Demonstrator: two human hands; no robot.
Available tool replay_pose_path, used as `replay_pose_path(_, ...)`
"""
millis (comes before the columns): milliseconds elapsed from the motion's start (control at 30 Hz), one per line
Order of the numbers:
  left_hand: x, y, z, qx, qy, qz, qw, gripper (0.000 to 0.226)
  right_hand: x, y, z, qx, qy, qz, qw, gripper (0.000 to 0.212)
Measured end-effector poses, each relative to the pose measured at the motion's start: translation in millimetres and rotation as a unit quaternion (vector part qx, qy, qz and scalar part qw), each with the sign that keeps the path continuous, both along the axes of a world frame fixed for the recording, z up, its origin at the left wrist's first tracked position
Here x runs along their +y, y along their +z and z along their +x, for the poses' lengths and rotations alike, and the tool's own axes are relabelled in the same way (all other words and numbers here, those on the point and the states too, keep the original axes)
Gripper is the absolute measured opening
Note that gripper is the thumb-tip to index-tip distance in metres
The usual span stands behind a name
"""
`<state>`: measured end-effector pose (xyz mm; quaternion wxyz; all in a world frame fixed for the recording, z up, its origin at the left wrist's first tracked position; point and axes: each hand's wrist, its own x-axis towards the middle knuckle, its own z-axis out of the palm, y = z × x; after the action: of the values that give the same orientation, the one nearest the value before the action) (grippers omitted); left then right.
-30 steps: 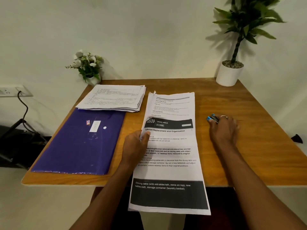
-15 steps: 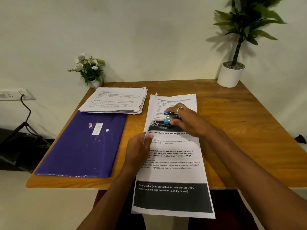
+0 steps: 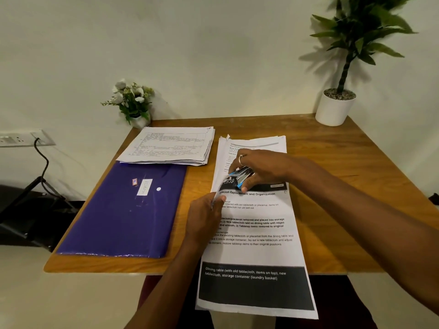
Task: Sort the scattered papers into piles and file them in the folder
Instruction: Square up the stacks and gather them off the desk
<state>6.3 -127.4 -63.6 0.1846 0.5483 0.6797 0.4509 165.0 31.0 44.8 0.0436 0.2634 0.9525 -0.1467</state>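
You're seeing dim, warm light; the potted plant [image 3: 351,32] throws a soft shadow leftward on the wall [image 3: 213,55]. Your wide lens bows the table [image 3: 344,162] edges; large print on the papers [image 3: 256,233] reads sharp.

Right hand [image 3: 261,166] grips a stapler [image 3: 242,177] over printed sheets [image 3: 257,233]; left hand [image 3: 204,218] pinches their lifted edge.

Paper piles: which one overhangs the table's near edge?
The right-hand pile, pinched by the left hand; the far-left pile beyond the purple folder does not.
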Motion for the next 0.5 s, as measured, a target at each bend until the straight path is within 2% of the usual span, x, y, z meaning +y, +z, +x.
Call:
replay_pose_path(167,-1.6,2.4,1.0,-0.002,0.000,0.003,1.000,0.029,-3.4,8.6,-15.5,-0.027,0.039,0.013,0.999,0.064)
replay_pose_path(400,1.7,-3.7,-2.5,-0.003,0.004,-0.008,1.000,0.032,-4.7,5.1,-26.1,-0.031,0.063,0.035,0.997,0.058)
replay_pose_path(500,2.1,-3.1,-2.6,0.010,0.012,-0.004,1.000,0.033,-5.9,1.5,-27.1,-0.031,0.064,0.077,0.994,0.057)
